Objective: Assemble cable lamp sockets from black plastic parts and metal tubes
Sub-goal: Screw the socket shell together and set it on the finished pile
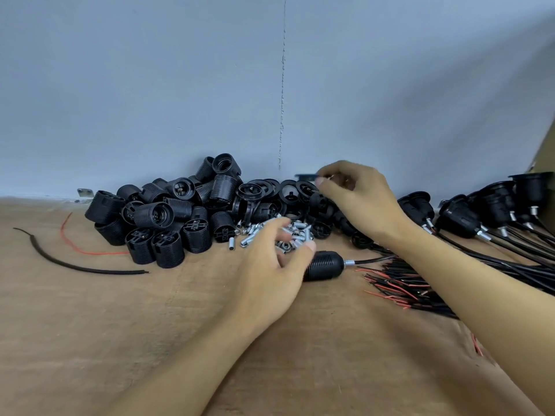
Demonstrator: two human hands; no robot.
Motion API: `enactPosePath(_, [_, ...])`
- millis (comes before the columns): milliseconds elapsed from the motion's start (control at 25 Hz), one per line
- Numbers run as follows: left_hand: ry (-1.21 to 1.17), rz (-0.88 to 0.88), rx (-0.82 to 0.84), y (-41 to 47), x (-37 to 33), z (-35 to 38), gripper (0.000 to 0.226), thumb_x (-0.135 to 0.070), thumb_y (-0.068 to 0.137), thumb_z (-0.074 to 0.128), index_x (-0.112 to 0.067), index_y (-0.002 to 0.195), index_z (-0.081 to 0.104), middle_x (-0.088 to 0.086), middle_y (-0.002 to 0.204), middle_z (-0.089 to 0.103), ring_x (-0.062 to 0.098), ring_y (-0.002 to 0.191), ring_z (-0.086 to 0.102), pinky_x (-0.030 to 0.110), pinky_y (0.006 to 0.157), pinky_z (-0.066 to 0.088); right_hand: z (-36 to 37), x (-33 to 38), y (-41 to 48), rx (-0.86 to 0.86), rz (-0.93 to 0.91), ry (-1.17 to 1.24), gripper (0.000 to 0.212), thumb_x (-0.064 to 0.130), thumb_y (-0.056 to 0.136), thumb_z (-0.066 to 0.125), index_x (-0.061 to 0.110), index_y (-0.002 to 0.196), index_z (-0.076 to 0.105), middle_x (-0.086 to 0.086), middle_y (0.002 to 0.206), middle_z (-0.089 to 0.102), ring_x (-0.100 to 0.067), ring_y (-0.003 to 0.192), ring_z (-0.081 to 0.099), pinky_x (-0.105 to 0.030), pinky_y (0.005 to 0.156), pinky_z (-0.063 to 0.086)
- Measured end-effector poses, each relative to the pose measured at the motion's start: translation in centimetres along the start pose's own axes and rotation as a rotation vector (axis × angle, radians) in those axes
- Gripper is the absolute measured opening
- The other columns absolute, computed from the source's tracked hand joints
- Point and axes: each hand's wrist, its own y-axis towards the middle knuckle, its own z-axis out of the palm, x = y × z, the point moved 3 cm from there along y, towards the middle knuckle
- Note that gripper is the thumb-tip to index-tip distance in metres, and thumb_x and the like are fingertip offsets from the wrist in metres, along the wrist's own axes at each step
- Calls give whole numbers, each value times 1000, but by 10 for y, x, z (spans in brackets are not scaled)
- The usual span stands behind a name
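Small silver metal tubes [255, 231] lie heaped loose on the table [120, 325]. At their 10 o'clock, ribbed black socket bodies [168, 214] are piled; at 12, black rings [264, 189]; at 3, finished sockets [480, 211] in a row. At 4, one cabled socket [326, 265] lies sideways.
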Motion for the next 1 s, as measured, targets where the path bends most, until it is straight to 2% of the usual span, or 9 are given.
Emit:
enactPosePath(80, [-61,69,-190,-1,-3,-8,42,-36,95,66,-32,135,55,-20,119,59,-4,95,60,13,80,47,4,10,-23,294,-17,83,10,34,88,65,25,89,71,15,63,60,1,58,50,-16,60,38])
enactPosePath(200, [-64,164,-155,-3,-10,-6,39,-38,93,63,-29,131,65,-23,121,65,-11,113,58,8,92,45,4,8,-48,464,-2,104,14,34,89,64,22,90,71,11,65,56,-4,64,48,-23,65,37])
enactPosePath(320, [21,260,-96,-7,-14,1,18,-20,95,69,-27,109,78,-29,100,71,-14,102,63,3,85,42,-1,-2,-59,412,17,89,8,26,94,67,27,99,73,12,72,59,-4,71,51,-23,71,41])
enactPosePath(400, [3,246,-128,-8,-14,-1,18,-16,94,70,-32,97,78,-30,90,72,-10,94,66,4,80,45,-4,-8,-66,393,11,18,29,29,90,71,35,117,67,17,87,63,0,80,54,-19,79,44])
enactPosePath(480, [0,207,-181,-7,-13,-5,15,-19,95,69,-31,87,75,-23,85,73,-2,85,68,8,74,47,-5,-15,-71,409,-66,-272,50,40,86,72,38,134,56,21,109,57,0,101,53,-25,96,43])
enactPosePath(560, [10,160,-204,-6,-11,-5,15,-26,96,66,-25,82,69,-9,77,72,10,74,65,16,67,46,-6,-18,-76,411,-131,-463,48,48,87,69,38,133,57,19,118,57,-2,111,50,-32,104,40])
enactPosePath(680, [-43,87,-161,-7,-8,-4,21,-32,98,62,-19,82,61,14,76,70,24,72,62,33,67,45,-9,-20,-81,346,-160,-381,38,47,91,65,35,127,62,19,114,61,1,106,53,-23,94,44])
enactPosePath(840, [-78,37,-129,-4,-6,-5,22,-29,100,60,-18,82,57,2,72,65,7,61,55,18,62,42,-10,-20,-85,191,-183,-282,38,47,90,66,31,125,62,20,109,57,2,104,53,-8,81,42])
enactPosePath(1000, [-140,-13,-26,-8,-4,4,21,-28,105,51,-25,85,56,-5,74,61,0,63,51,21,65,45,-6,-17,-89,115,-198,-250,38,45,87,70,28,122,65,22,105,55,3,99,52,-6,80,41])
